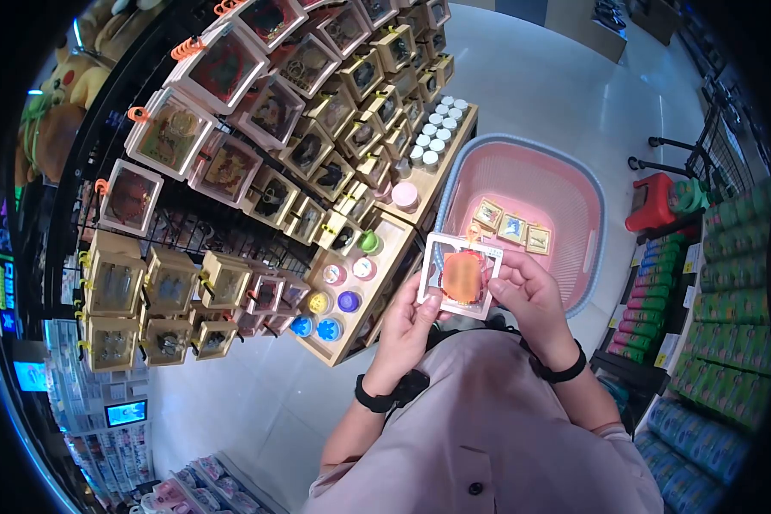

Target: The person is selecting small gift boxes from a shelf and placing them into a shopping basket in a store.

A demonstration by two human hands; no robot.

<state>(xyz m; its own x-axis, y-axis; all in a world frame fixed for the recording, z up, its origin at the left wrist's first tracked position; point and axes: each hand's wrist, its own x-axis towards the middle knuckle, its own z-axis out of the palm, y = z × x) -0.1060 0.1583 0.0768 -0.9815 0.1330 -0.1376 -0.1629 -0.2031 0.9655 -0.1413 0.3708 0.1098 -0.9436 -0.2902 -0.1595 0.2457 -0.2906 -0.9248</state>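
Both my hands hold a small white-framed box (435,272) with a clear window, up in front of my shirt. An orange shape shows through the window, its detail blurred, and an orange loop sits on the top edge. My left hand (411,321) grips the lower left side with the thumb on the front. On the right side, my right hand (527,291) pinches the edge between thumb and fingers. Just beyond the hands is a pink laundry basket (565,184) with a blue rim. Several small framed boxes (512,228) lie on its bottom.
To the left, a rack holds many hanging framed boxes (173,130). Below it, a wooden shelf (324,347) carries colourful jars (348,301) and white-lidded bottles (444,122). Shelves of green packages (728,313) line the right, near a red container (651,201).
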